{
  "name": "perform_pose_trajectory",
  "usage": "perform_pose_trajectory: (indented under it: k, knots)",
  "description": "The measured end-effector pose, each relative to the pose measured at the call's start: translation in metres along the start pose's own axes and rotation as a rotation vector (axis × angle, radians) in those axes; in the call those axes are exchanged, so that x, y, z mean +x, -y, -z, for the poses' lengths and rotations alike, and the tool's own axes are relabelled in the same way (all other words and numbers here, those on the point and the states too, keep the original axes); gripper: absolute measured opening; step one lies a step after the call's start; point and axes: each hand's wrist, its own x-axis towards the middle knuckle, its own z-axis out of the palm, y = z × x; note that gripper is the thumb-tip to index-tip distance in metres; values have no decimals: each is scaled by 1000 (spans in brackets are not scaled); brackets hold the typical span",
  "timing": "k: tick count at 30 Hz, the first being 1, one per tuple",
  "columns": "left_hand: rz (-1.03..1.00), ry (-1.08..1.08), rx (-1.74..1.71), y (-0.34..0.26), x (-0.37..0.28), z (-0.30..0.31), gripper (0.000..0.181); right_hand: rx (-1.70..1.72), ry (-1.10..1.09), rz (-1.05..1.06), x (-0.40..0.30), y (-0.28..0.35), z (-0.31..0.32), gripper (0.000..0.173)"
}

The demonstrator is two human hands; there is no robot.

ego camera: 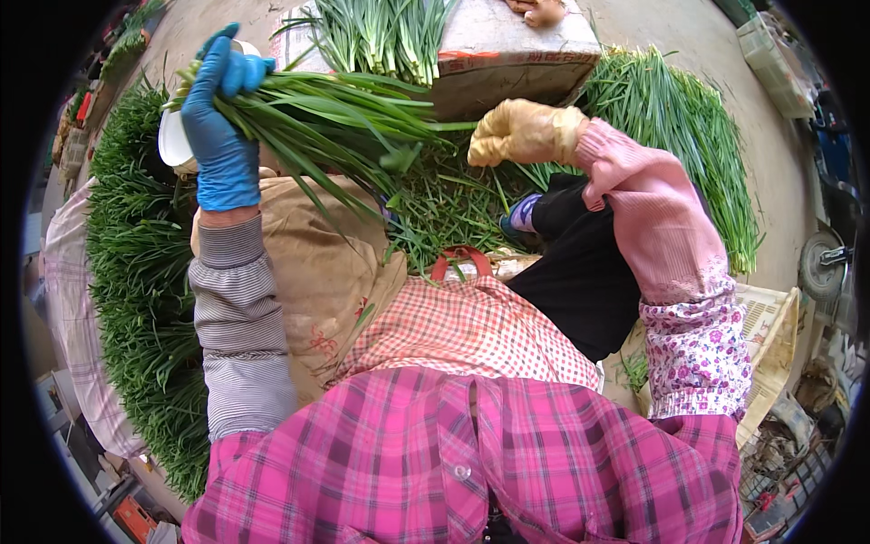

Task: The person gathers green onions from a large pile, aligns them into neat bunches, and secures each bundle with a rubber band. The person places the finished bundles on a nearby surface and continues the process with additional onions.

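My left hand (228,126), in a blue rubber glove, grips a bunch of garlic chives (326,109) by the pale stem ends. The leaves fan out to the right and droop over my lap. My right hand (523,132) wears a stained yellowish glove. Its fingers are closed at the tip of one leaf that reaches out from the bunch. Beneath the hands lies a heap of loose chive leaves and trimmings (448,211), between my feet. A white bucket (178,139) is partly hidden behind my left hand.
Chives lie on a cardboard box (516,75) ahead, with a tan item (537,10) I cannot identify. More chives are stacked at right (673,129) and along the left (143,272). A plastic crate (768,340) stands by my right elbow. A wheel (822,262) is at far right.
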Motion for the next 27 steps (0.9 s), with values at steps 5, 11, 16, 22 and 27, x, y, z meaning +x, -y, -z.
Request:
perform_pose_trajectory:
  k: [5, 11, 16, 22, 27]
  knots:
    - [-32, -205, -69, -14, 9, 24, 28, -151, -7, 112, 18, -37, -40, 52]
    - [-33, -489, 70, -28, 5, -6, 24, 291, -130, 171, 40, -28, -66, 56]
    - [143, -77, -332, -35, 15, 58, 14, 334, -193, 221, 35, -28, -74, 39]
    - [70, -391, -56, -50, 7, 48, 12, 320, -169, 272, 25, -13, -83, 39]
    - [0, -432, -13, -72, 3, 35, 9, 505, -269, 249, 5, 6, -83, 43]
